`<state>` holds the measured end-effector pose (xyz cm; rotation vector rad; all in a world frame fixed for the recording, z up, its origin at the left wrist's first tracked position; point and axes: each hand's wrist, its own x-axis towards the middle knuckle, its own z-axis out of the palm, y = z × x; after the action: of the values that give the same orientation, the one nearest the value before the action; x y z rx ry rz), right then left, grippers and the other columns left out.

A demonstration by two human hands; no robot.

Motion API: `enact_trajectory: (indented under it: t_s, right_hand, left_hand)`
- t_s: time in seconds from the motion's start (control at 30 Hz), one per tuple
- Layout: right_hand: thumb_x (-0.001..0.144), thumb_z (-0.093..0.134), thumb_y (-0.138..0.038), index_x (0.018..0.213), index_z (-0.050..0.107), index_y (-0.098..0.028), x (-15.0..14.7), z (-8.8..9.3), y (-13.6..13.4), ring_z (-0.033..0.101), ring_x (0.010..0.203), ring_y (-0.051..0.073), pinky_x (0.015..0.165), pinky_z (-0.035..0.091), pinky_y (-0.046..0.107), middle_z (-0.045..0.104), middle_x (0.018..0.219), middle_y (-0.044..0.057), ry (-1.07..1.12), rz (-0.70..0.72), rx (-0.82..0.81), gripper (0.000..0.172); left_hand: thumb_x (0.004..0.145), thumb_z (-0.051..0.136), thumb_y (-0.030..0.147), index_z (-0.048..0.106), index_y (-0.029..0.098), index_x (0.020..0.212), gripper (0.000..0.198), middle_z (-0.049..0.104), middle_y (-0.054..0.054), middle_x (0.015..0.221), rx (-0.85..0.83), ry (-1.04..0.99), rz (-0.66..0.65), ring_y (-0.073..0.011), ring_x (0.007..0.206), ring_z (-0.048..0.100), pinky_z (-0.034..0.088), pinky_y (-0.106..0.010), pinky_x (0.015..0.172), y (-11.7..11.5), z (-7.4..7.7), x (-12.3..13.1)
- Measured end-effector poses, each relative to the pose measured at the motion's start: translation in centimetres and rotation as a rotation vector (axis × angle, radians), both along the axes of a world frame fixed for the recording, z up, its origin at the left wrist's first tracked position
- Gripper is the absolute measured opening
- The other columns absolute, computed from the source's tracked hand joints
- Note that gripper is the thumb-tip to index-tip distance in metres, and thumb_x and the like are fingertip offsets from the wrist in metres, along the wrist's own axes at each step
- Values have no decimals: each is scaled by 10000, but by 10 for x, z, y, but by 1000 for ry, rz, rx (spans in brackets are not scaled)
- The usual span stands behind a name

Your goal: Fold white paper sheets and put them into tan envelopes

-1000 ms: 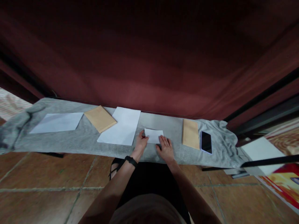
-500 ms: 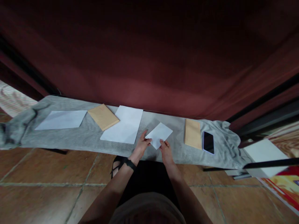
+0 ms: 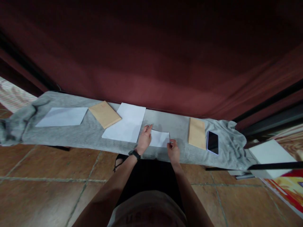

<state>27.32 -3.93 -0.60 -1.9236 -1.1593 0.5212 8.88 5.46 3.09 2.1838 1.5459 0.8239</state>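
Fingers: left hand [image 3: 144,139], digits extended, laid along the left edge of a small white paper sheet [image 3: 160,139]; right hand [image 3: 174,151], digits curled at its right edge, whether pinched tight cannot be told. Small sheet: on grey cloth [image 3: 71,135], between a larger white sheet [image 3: 129,126] at left and a tan envelope [image 3: 197,134] at right; probably light, flexible, easily creased, best held by opposite edges. Forearms: both reaching from the near side, angled inward, black wristband [image 3: 136,154] on the left.
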Motion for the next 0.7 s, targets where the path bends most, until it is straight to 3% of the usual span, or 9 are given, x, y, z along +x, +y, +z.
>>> enact_trajectory:
  t_s: [0.17, 0.3, 0.4, 0.47, 0.57, 0.7]
  right_hand:
    - [924, 439, -313, 1135, 662, -134, 1, 6, 3, 691, 799, 236, 716, 494, 314, 745, 876, 104, -83, 8, -44, 356]
    - [941, 423, -213, 1133, 672, -162, 2, 8, -1, 684, 856, 226, 778, 497, 316, 738, 989, 113, -266, 58, -87, 319]
    - [945, 452, -194, 1177, 668, -141, -2, 11, -5, 644, 1042, 275, 913, 495, 398, 687, 1152, 173, -440, 71, -58, 321]
    - [970, 448, -220, 1229, 653, -127, -9, 11, -5, 582, 1195, 296, 1019, 463, 455, 630, 1295, 201, -467, 136, 17, 344]
    - [1037, 329, -258, 1341, 607, -133, -24, 7, -2, 501, 1352, 242, 1133, 407, 430, 559, 1457, 168, -391, 338, 99, 431]
    - [1070, 243, -285, 1477, 497, -103, -35, -2, -3, 384, 1472, 216, 1219, 298, 436, 488, 1547, 154, -490, 521, 40, 513]
  left_hand:
    - [1008, 466, 275, 466, 186, 1481, 481, 353, -136, 1631, 172, 308, -140, -297, 1508, 328, 326, -500, 1221, -45, -17, 17]
    - [1029, 443, 433, 434, 206, 1517, 537, 351, -116, 1637, 150, 393, -254, -275, 1533, 281, 259, -497, 1253, -79, -30, 22]
    - [1026, 430, 490, 393, 196, 1546, 598, 324, -124, 1646, 138, 419, -277, -266, 1542, 254, 233, -490, 1260, -88, -34, 19]
    - [1027, 424, 477, 366, 175, 1558, 614, 303, -140, 1651, 137, 433, -297, -265, 1548, 231, 218, -491, 1262, -87, -34, 16]
    - [1021, 422, 380, 364, 120, 1550, 593, 315, -165, 1640, 126, 457, -343, -279, 1547, 223, 194, -507, 1263, -85, -33, 14]
    - [995, 403, 258, 385, 38, 1521, 570, 373, -189, 1607, 107, 464, -368, -283, 1543, 226, 173, -491, 1270, -86, -31, 12]
